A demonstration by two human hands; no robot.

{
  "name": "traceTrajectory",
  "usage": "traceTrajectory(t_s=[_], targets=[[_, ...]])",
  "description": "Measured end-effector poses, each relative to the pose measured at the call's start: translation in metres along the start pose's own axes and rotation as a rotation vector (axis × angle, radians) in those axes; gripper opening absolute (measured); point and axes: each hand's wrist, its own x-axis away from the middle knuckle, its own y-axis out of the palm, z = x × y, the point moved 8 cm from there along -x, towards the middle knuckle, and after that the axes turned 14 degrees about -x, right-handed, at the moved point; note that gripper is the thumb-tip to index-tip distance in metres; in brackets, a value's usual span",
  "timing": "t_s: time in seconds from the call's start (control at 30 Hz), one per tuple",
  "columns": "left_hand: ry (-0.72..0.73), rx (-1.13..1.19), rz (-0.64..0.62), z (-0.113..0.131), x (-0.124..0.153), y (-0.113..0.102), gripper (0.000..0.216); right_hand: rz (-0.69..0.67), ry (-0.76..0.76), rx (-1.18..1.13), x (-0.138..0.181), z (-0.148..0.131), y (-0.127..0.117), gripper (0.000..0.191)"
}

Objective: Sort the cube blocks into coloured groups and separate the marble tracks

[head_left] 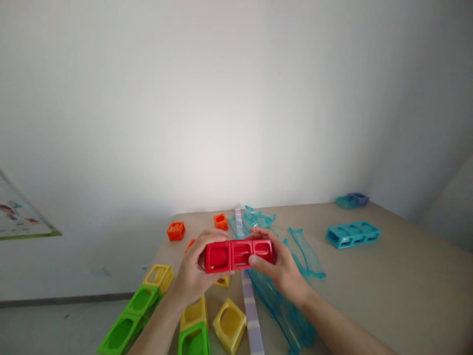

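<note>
Fingers of the left hand [197, 261] and right hand [281, 261] grasp the red block row [240, 246]; I read it as held up over the striped tape [250, 305]. Left of the tape I log yellow blocks [229, 323], green blocks [131, 318], orange blocks [176, 230]; right, blue plastic sheets [279, 301], then a teal block row [353, 234].

The single view comes from a camera on the person's head, looking forward and down over the near end of a table [369, 296]. The left hand [194, 266] and right hand [275, 261] sit close to it, just below mid-frame, with forearms rising from the bottom edge. Straight ahead, a wall [185, 123] fills the upper half, farther off. At the left edge the view takes in part of a poster [22, 212] and, below, the floor [55, 330].
</note>
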Motion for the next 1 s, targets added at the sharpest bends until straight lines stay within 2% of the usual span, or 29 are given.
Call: traceTrajectory(t_s=[0.07, 0.2, 0.33, 0.5, 0.7, 0.9, 1.0], targets=[[-0.021, -0.003, -0.026, -0.003, 0.0, 0.004, 0.055, 0.055, 0.0, 0.002, -0.002, 0.002, -0.005, 0.05], [-0.222, 0.106, -0.13, -0.015, 0.003, 0.013, 0.067, 0.062, -0.152, 0.048, 0.001, -0.004, -0.008, 0.052], [-0.305, 0.104, -0.092, -0.016, 0.004, 0.008, 0.059, -0.004, -0.214, 0.095, 0.006, -0.006, -0.004, 0.063], [-0.314, 0.094, -0.036, -0.016, 0.005, 0.003, 0.056, -0.041, -0.179, 0.051, 0.005, -0.008, -0.001, 0.066], [-0.296, 0.054, -0.012, -0.016, 0.004, -0.001, 0.052, -0.017, -0.157, 0.033, 0.004, -0.009, -0.001, 0.058], [-0.168, 0.019, -0.011, -0.004, 0.0, -0.003, 0.041, 0.003, -0.104, 0.024, 0.004, -0.007, -0.001, 0.056], [-0.191, 0.011, -0.012, -0.005, 0.001, -0.003, 0.04, 0.015, -0.101, 0.034, 0.003, -0.008, -0.003, 0.058]])
